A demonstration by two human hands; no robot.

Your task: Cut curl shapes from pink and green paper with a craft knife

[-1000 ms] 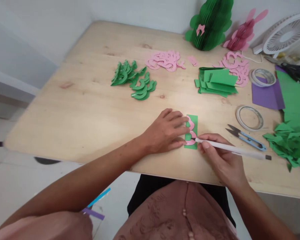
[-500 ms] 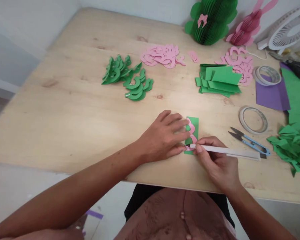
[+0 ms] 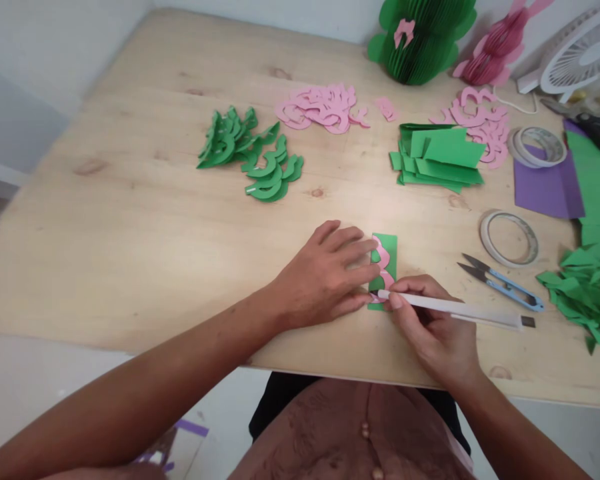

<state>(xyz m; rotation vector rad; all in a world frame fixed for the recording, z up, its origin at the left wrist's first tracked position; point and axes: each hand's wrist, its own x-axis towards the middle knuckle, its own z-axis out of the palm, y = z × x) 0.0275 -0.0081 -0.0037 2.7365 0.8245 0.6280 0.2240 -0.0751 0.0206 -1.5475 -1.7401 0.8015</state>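
A small green paper rectangle [image 3: 391,248] lies near the table's front edge with a wavy pink paper cutout [image 3: 384,255] on top. My left hand [image 3: 325,277] lies flat with fingers spread, its fingertips pressing on the cutout's left side. In my right hand [image 3: 437,327] is a white pen [image 3: 445,305], pinched between thumb and fingers. The pen's dark tip meets the lower end of the cutout, close to my left little finger. Part of the cutout's left edge is hidden under my left fingertips.
Thread snips [image 3: 505,283] and a tape roll [image 3: 484,240] lie to the right, near green scraps [image 3: 585,287]. Farther back are green strips [image 3: 445,160], pink cutouts [image 3: 325,107] and green cutouts [image 3: 270,173]. A green honeycomb paper figure [image 3: 420,47] and a white fan [image 3: 580,57] stand behind.
The pen tip has shifted slightly to the left along the cutout's lower end. My left hand stays in place. The view has tilted a little.
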